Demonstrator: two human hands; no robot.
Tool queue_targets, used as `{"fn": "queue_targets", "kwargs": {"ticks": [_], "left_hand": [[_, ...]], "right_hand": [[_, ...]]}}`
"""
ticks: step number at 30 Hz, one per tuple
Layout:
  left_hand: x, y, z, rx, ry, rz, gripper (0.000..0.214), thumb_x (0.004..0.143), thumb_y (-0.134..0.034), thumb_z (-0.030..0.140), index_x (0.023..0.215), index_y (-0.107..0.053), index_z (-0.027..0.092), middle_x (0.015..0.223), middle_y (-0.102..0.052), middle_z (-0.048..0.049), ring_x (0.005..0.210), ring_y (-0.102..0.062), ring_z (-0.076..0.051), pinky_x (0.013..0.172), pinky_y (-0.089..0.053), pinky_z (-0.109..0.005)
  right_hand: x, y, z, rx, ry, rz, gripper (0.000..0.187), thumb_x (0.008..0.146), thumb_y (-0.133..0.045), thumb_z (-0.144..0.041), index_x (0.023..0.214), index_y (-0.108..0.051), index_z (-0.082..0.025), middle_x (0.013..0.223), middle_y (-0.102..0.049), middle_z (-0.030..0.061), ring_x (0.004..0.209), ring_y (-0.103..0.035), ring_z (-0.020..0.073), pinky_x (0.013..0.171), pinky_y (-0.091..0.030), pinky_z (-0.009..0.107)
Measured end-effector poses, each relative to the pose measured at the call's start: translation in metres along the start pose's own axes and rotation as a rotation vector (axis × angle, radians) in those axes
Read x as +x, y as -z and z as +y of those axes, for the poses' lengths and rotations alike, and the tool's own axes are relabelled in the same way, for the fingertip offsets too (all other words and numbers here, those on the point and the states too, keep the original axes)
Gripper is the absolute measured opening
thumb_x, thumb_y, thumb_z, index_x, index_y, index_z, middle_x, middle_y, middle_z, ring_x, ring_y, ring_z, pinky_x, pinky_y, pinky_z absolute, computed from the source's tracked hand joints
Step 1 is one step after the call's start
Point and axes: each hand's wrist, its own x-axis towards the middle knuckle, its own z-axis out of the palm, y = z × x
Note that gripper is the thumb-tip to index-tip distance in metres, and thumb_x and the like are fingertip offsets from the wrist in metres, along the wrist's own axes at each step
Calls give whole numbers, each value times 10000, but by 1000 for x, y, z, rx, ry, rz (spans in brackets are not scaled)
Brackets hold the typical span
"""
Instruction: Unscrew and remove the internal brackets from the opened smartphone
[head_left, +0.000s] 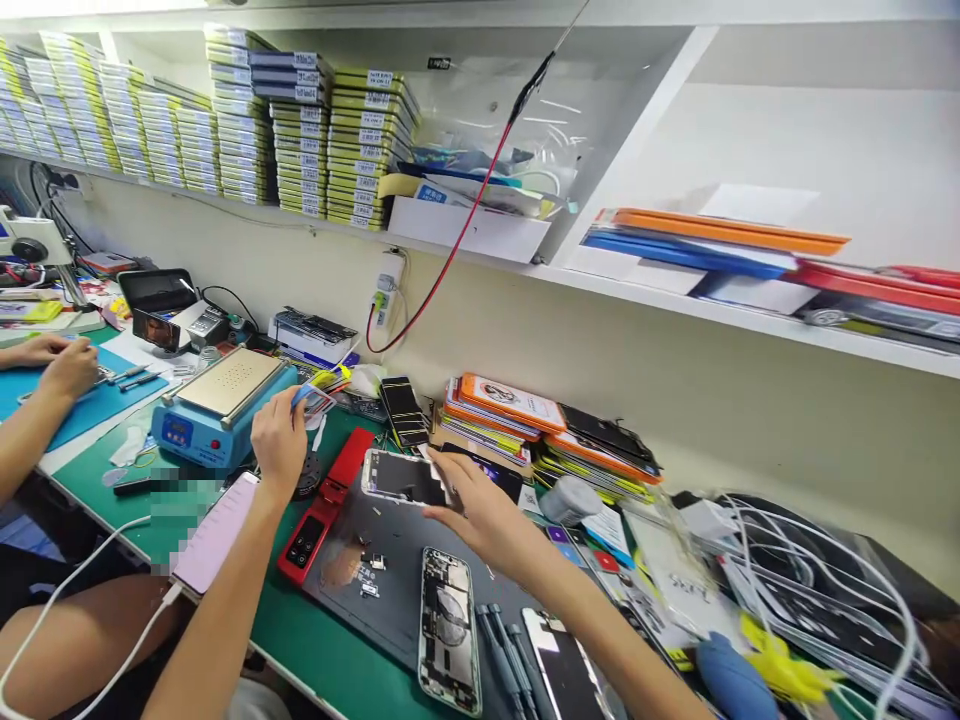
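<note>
My left hand (279, 445) is raised beside the blue heating plate (217, 410), its fingers closed on a small flat piece with a blue edge (315, 400); its exact kind is unclear. Over the dark work mat (390, 570), my right hand (472, 500) grips a phone screen (401, 480) by its right end, dark back side facing up. Below it an opened phone body (450, 630) lies with its inside showing. Several screwdrivers (502, 655) rest to its right, then another phone screen panel (566, 665). Tiny metal parts (370, 575) are scattered on the mat's left.
A red device (304, 545) borders the mat. A pink-screened phone (217, 535) with a white cable lies under my left forearm. At far left are a co-worker's hands (67, 370). Stacked orange packages (510, 395) and tangled white cables (810, 560) line the back and right.
</note>
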Motion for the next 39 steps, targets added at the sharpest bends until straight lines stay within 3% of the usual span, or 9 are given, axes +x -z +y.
{"fn": "queue_targets", "kwargs": {"ticks": [4, 8, 14, 22, 27, 33, 39], "left_hand": [[0, 1, 0, -8, -17, 30, 440, 1204, -436, 475, 1266, -756, 180, 1176, -832, -154, 1017, -768, -304, 913, -505, -395], [-1, 2, 0, -12, -26, 42, 431, 1206, -440, 471, 1266, -755, 184, 1180, -834, -145, 1005, -770, -301, 900, -509, -396], [-3, 1, -1, -26, -11, 25, 398, 1202, -460, 448, 1275, -756, 191, 1194, -832, -146, 1036, -772, -299, 919, -517, -396], [-3, 0, 1, -32, 32, -32, 381, 1200, -461, 426, 1303, -747, 195, 1221, -822, -146, 1099, -769, -300, 963, -528, -401], [-2, 1, 2, -35, 48, -42, 397, 1202, -453, 434, 1307, -743, 184, 1226, -812, -157, 1107, -763, -307, 971, -532, -408], [-2, 2, 2, -25, 61, -48, 416, 1206, -433, 446, 1305, -742, 185, 1213, -810, -156, 1097, -760, -307, 972, -532, -407], [-3, 2, 2, -26, 64, -53, 405, 1207, -437, 443, 1302, -739, 190, 1235, -813, -149, 1093, -761, -302, 971, -531, -406]], "right_hand": [[67, -8, 12, -85, 111, -42, 734, 983, -773, -212, 1654, -478, -247, 1579, -556, 186, 1522, -529, 399, 1316, -425, 635], [94, -9, 15, -118, 172, -34, 772, 988, -740, -185, 1682, -417, -285, 1569, -539, 172, 1532, -516, 397, 1298, -445, 649], [70, 0, 10, -54, 178, -16, 751, 1038, -716, -251, 1690, -348, -318, 1630, -503, 153, 1543, -513, 353, 1303, -453, 589], [35, 44, -17, 153, 107, -116, 623, 962, -850, -387, 1515, -564, -360, 1512, -632, 60, 1372, -642, 300, 1210, -534, 504], [32, 64, -40, 266, 36, -155, 558, 924, -874, -529, 1403, -653, -347, 1508, -641, 68, 1368, -634, 338, 1192, -533, 541], [41, 62, -44, 261, 41, -159, 525, 931, -835, -614, 1368, -696, -359, 1473, -682, 85, 1384, -632, 393, 1172, -551, 576], [52, 47, -42, 241, 9, -265, 567, 877, -861, -428, 1403, -671, -329, 1466, -687, 72, 1352, -671, 346, 1167, -572, 493]]}}
